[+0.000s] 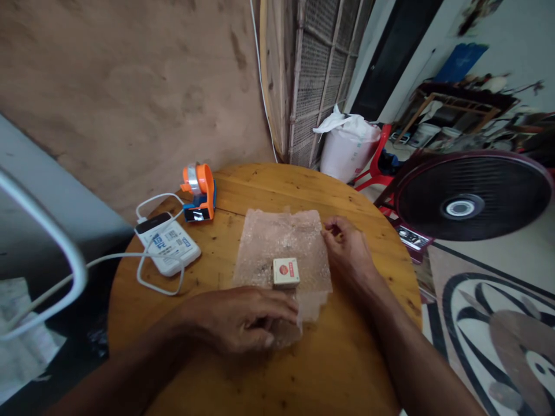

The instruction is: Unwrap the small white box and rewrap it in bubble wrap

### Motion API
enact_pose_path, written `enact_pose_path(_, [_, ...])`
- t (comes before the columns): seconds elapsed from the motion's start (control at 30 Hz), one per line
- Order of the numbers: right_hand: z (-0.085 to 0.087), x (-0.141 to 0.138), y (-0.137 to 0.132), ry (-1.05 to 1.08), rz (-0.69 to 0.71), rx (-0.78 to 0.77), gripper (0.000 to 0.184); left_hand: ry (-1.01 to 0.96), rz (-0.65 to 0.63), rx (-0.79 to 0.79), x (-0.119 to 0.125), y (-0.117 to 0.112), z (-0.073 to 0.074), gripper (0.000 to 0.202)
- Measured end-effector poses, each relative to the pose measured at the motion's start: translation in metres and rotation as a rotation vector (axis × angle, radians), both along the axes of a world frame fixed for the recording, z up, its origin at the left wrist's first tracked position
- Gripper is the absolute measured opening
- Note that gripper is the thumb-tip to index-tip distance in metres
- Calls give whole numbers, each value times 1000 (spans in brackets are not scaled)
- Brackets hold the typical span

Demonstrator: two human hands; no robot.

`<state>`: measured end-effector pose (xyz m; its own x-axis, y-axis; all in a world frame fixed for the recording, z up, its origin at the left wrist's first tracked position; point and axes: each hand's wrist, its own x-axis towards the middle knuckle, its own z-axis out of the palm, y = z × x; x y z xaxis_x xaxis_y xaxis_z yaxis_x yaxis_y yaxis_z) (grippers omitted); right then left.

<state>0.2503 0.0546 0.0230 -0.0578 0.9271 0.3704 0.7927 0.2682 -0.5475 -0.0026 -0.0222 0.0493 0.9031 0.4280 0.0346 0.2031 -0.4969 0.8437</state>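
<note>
Fingers (277, 305) of the left hand (236, 320) bend loosely over the near end of the bubble wrap (260, 240); from where I stand I can't tell whether they grip it. If that hand pushes forward, its knuckles could knock the little carton (286, 271) askew, since it sits just beyond them. A tug on the slick film could also slide the box off-centre.

It's a small, squarish carton, pale cream with a red disc and a red label on top, resting flat on the sheet, right of the middle. The wrap itself is clear, blistered and a bit ragged along its far edge. Farther up, the right hand (352, 254) brings thumb and forefinger together at the sheet's right edge — pinching or merely touching, I can't say. Beyond, to the right, stands a fan (485, 199) — its draught, if running, might lift a loose corner.
</note>
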Motion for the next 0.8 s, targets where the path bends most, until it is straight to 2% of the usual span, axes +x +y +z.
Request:
enact_pose_path(0.1, [14,-10,-18,157,233,165,11,-1,15,74,6,-4,-4,50])
enact_pose_path(0.17, [22,-18,-32,223,407,147,13,6,38,126,10,-7,-6,48])
enact_pose_path(0.23, [26,-24,-41,195,554,93,20,14,46,168,12,-10,-8,42])
enact_pose_path(0.33, [25,-27,-44,41,689,-9,45,23,43,203,14,-11,-10,35])
enact_pose_path(0.4, [20,-25,-41,-62,729,-61,54,36,36,213,14,-11,-10,34])
enact_pose_path(0.5, [15,-22,-35,-135,723,-119,47,77,25,213,14,-11,-8,32])
enact_pose_path(0.6, [13,-21,-32,-131,702,-164,42,101,16,210,13,-12,-8,28])
enact_pose_path(0.8, [9,-22,-32,-93,679,-192,42,99,24,217,12,-12,-9,26])
